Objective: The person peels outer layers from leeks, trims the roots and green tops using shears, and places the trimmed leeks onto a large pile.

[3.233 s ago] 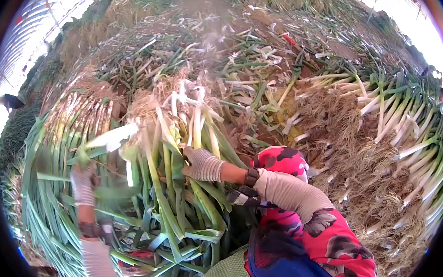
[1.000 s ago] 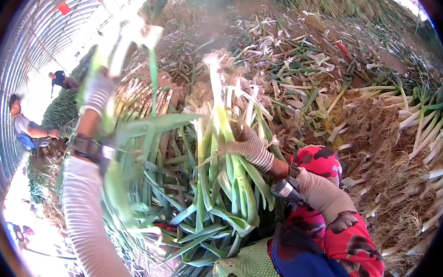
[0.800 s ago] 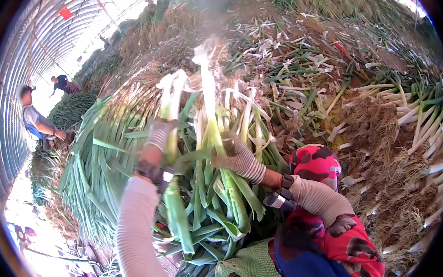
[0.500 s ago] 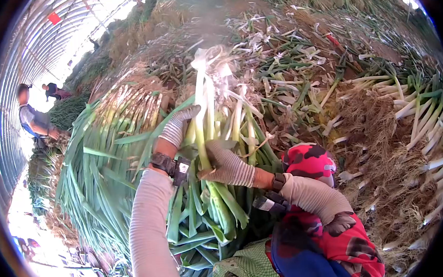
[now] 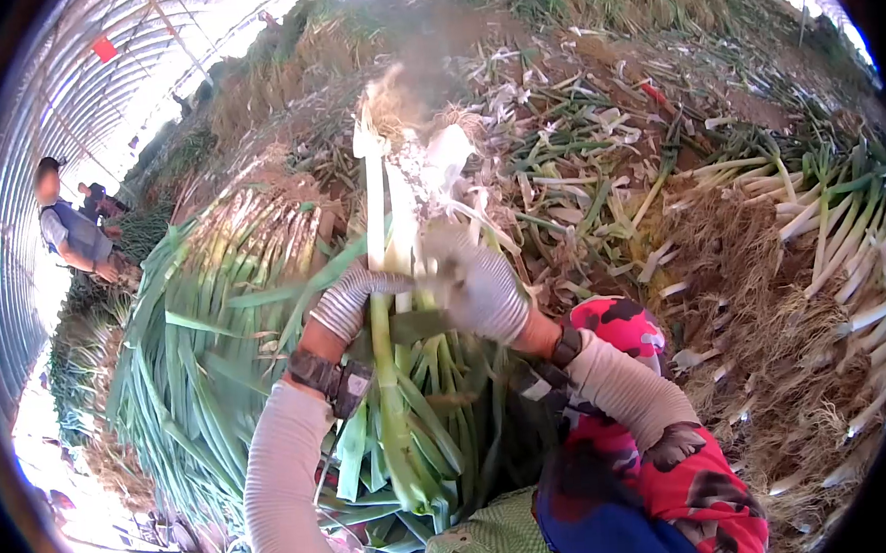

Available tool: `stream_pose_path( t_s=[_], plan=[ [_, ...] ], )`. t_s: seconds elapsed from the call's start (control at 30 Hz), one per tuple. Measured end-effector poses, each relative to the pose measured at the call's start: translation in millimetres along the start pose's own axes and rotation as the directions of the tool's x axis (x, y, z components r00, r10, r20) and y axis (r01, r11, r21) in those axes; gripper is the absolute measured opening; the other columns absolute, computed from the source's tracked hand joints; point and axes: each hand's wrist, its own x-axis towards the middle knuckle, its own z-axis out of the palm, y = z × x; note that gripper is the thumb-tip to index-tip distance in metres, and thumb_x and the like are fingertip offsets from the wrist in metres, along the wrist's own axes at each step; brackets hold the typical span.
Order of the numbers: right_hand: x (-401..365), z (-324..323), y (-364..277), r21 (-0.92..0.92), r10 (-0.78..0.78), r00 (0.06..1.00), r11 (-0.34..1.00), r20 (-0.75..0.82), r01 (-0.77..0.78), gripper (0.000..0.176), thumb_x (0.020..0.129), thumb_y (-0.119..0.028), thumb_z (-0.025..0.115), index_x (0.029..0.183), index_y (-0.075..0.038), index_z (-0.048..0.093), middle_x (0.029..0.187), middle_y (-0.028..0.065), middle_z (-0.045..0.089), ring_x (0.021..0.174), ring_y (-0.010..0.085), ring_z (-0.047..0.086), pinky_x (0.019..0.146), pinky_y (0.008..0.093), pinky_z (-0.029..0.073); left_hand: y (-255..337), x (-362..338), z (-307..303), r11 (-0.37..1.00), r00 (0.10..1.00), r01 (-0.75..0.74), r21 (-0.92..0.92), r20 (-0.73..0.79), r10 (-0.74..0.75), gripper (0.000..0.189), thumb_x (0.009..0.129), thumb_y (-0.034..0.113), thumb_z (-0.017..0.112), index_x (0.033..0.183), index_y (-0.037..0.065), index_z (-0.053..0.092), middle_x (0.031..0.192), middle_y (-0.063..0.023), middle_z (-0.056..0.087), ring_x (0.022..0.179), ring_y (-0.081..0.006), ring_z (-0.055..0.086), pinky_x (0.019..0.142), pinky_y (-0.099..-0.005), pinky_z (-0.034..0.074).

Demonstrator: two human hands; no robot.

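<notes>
While the left hand had its fingers wrapped round one green onion, upright above the lap bundle, the right hand, blurred, seemingly pinched loose skin near its white end; a stacked pile lay left; many rooted stalks lay unhandled right.

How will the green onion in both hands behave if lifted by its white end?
The green onion stands straight above the left hand and right hand, so its white shank is likely stiff. Its green leaves bend and splay below: probably floppy. Loose skin up top may peel off.
</notes>
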Motion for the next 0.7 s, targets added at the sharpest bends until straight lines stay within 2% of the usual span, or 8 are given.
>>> stream_pose_path(
  t_s=[0.13, 0.2, 0.4, 0.47, 0.53, 0.57, 0.67, 0.7],
  plan=[
    [59, -36, -20, -0.290, 0.143, 0.973, 0.938, -0.182, -0.192, 0.070, 0.074, -0.019, 0.064, 0.131, 0.001, 0.028, 0.130, 0.0232, 0.038, 0.086, 0.0345, 0.061, 0.072, 0.0377, 0.053, 25, -26, 27, 0.984, 0.998, -0.055, 0.168, 0.045, 0.048, 0.045, 0.067, 0.011, 0.073, 0.108, 0.001, 0.058, 0.091, -0.0039, 0.064, 0.084, -0.0145, 0.058, 0.081, -0.0267, 0.044],
    [79, -48, -30, -0.575, 0.043, 0.984, 0.807, -0.171, -0.135, 0.060, 0.074, -0.012, 0.062, 0.127, -0.001, 0.035, 0.107, 0.0242, 0.057, 0.074, 0.0284, 0.064, 0.070, 0.0418, 0.052, 28, -34, 37, 0.976, 0.994, -0.100, 0.195, 0.054, 0.091, 0.043, 0.066, 0.015, 0.076, 0.103, 0.002, 0.060, 0.088, -0.0051, 0.064, 0.080, -0.0143, 0.058, 0.077, -0.0268, 0.045],
    [124, -98, -61, 0.031, 0.353, 0.914, 0.935, -0.200, -0.354, 0.021, 0.083, -0.016, 0.057, 0.099, -0.002, 0.051, 0.071, 0.0110, 0.058, 0.062, 0.0259, 0.059, 0.060, 0.0380, 0.052, 38, -52, 26, 0.990, 0.998, -0.038, 0.133, 0.062, 0.030, 0.053, 0.069, 0.016, 0.077, 0.111, -0.006, 0.055, 0.100, -0.0138, 0.065, 0.092, -0.0220, 0.062, 0.090, -0.0326, 0.046],
    [169, -163, -15, -0.699, 0.059, 0.963, 0.676, -0.264, -0.233, 0.015, 0.086, -0.017, 0.056, 0.089, -0.002, 0.054, 0.072, 0.0094, 0.058, 0.060, 0.0199, 0.057, 0.055, 0.0329, 0.051, 62, -78, 16, 0.966, 0.995, -0.070, 0.248, 0.088, 0.049, 0.065, 0.068, 0.015, 0.078, 0.121, -0.006, 0.047, 0.103, -0.0149, 0.063, 0.094, -0.0244, 0.062, 0.089, -0.0337, 0.048],
    [161, -224, 2, -0.047, -0.133, 0.810, 0.990, -0.571, 0.129, 0.011, 0.086, -0.015, 0.058, 0.086, -0.004, 0.058, 0.073, 0.0091, 0.059, 0.055, 0.0161, 0.056, 0.047, 0.0290, 0.047, 100, -118, 24, 0.936, 0.974, -0.219, 0.274, 0.115, 0.194, 0.042, 0.065, 0.013, 0.074, 0.101, -0.003, 0.058, 0.087, -0.0105, 0.064, 0.078, -0.0221, 0.064, 0.073, -0.0333, 0.053],
    [160, -258, 14, -0.424, -0.078, 0.899, 0.897, -0.432, -0.126, 0.008, 0.086, -0.012, 0.058, 0.088, -0.005, 0.060, 0.073, 0.0086, 0.060, 0.053, 0.0155, 0.055, 0.045, 0.0287, 0.046, 94, -109, -9, 0.925, 0.961, -0.245, 0.292, 0.197, 0.192, 0.043, 0.065, 0.014, 0.074, 0.101, -0.003, 0.058, 0.082, -0.0113, 0.064, 0.072, -0.0230, 0.064, 0.066, -0.0343, 0.054],
    [136, -238, -25, 0.223, 0.493, 0.851, 0.863, -0.180, -0.453, 0.017, 0.081, -0.008, 0.063, 0.097, -0.003, 0.063, 0.082, 0.0072, 0.064, 0.057, 0.0184, 0.060, 0.051, 0.0305, 0.053, 97, -137, -41, 0.989, 0.958, -0.132, 0.066, 0.265, 0.110, 0.046, 0.063, 0.016, 0.076, 0.100, -0.003, 0.057, 0.070, -0.0141, 0.063, 0.057, -0.0265, 0.063, 0.053, -0.0384, 0.054],
    [132, -220, -24, 0.374, 0.301, 0.954, 0.884, 0.001, -0.279, 0.025, 0.078, -0.009, 0.066, 0.102, -0.004, 0.061, 0.088, 0.0079, 0.065, 0.068, 0.0191, 0.061, 0.062, 0.0307, 0.053, 96, -145, -39, 0.987, 0.963, -0.148, 0.069, 0.239, 0.128, 0.050, 0.061, 0.016, 0.078, 0.101, -0.004, 0.056, 0.070, -0.0148, 0.063, 0.057, -0.0277, 0.063, 0.053, -0.0384, 0.054]
  ],
)
